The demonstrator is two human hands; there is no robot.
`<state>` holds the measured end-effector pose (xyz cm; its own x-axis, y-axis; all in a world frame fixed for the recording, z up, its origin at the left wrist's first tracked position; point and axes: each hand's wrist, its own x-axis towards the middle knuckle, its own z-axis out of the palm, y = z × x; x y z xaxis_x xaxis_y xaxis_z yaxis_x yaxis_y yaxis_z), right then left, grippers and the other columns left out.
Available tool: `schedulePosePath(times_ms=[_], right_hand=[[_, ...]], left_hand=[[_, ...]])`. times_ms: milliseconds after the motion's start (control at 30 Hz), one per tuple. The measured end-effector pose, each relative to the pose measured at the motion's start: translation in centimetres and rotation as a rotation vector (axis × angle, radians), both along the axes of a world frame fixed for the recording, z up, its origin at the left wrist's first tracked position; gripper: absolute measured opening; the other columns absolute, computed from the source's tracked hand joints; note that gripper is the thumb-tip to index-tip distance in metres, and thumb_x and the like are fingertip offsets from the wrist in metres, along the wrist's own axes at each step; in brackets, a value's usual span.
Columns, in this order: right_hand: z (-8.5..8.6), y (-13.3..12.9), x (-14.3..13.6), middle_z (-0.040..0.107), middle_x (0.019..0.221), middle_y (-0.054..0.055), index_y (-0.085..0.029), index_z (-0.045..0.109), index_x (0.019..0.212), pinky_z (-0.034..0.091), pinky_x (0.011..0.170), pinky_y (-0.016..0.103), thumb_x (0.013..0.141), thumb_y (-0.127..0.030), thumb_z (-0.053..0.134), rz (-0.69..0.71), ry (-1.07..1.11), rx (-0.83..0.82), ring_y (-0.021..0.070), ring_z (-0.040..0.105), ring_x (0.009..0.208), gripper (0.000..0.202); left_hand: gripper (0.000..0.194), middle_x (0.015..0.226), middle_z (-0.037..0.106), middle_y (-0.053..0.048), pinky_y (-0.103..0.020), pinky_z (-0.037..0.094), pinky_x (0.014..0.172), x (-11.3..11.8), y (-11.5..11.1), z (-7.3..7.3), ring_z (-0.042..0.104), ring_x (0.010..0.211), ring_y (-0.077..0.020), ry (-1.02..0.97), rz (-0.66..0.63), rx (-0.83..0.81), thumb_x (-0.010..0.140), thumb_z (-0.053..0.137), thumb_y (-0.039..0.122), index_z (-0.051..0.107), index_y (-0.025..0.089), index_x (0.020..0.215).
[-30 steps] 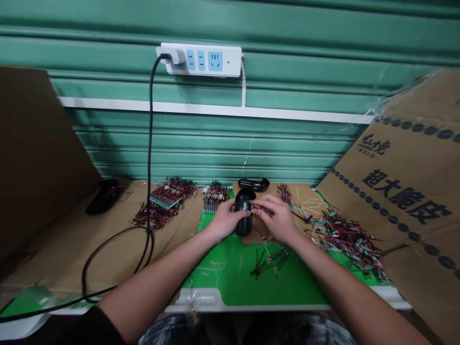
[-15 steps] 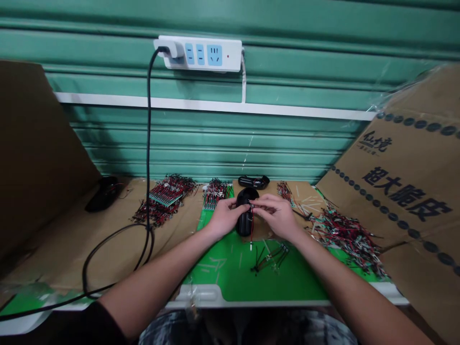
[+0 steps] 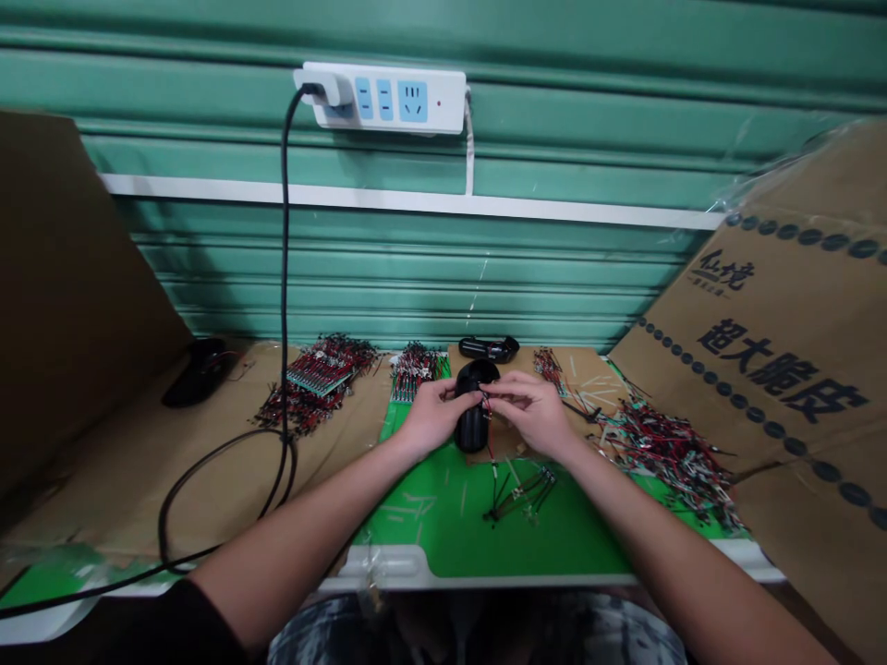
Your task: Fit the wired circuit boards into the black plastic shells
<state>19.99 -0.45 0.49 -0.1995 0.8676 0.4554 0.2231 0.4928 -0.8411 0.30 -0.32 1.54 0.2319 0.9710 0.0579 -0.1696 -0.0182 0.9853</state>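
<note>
A black plastic housing (image 3: 471, 430), long and rounded, stands between my hands at the middle of the table. My left hand (image 3: 438, 414) grips its left side, with the thumb laid across the front. Against its upper right, my right hand (image 3: 530, 408) pinches a small wired part whose detail my fingertips hide. From that pinch a thin red wire (image 3: 492, 443) hangs down to a small white end. Just below lies a loose bunch of small boards with wires (image 3: 523, 491) on the green tabletop (image 3: 457, 545).
Wired boards are heaped at the left (image 3: 320, 379), and a tangled wire pile (image 3: 669, 457) lies right. Another black housing (image 3: 489, 349) rests behind. A black cable (image 3: 285, 277) drops from the power strip (image 3: 388, 97). Cardboard walls (image 3: 783, 369) stand on both sides.
The hanging red wire's lower end has swung slightly to the right. Both hands keep nearly the same hold on the housing and the small part.
</note>
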Motion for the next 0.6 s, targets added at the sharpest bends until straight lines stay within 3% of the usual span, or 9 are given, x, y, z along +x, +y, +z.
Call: schedulePosePath(times_ms=[200, 400, 600], right_hand=[[0.2, -0.3, -0.1, 0.07, 0.092, 0.008, -0.019, 0.083, 0.103, 0.046, 0.048, 0.024, 0.083, -0.043, 0.082, 0.003, 0.025, -0.106, 0.0127, 0.058, 0.06, 0.031], [0.3, -0.6, -1.0, 0.067, 0.071, 0.0, -0.019, 0.066, 0.098, 0.048, 0.039, 0.023, 0.076, -0.049, 0.084, -0.03, 0.221, -0.356, 0.0133, 0.058, 0.047, 0.042], [0.1, -0.6, -1.3, 0.061, 0.049, -0.002, -0.015, 0.068, 0.098, 0.048, 0.038, 0.025, 0.079, -0.056, 0.074, 0.045, 0.159, -0.486, 0.0158, 0.056, 0.038, 0.045]], left_hand=[[0.036, 0.075, 0.075, -0.003, -0.027, 0.047, 0.068, 0.0, 0.0, -0.2, 0.062, 0.067, -0.0161, -0.008, 0.017, -0.018, 0.067, 0.091, 0.039, 0.082, 0.012, 0.088], [0.038, 0.081, 0.077, -0.004, -0.027, 0.048, 0.07, 0.3, -0.1, 0.0, 0.064, 0.069, -0.0163, -0.031, 0.052, -0.009, 0.067, 0.09, 0.041, 0.08, 0.013, 0.09], [0.042, 0.081, 0.077, -0.004, -0.029, 0.049, 0.069, 0.4, -0.4, 0.1, 0.064, 0.067, -0.0171, -0.009, 0.044, -0.015, 0.067, 0.089, 0.043, 0.079, 0.012, 0.094]])
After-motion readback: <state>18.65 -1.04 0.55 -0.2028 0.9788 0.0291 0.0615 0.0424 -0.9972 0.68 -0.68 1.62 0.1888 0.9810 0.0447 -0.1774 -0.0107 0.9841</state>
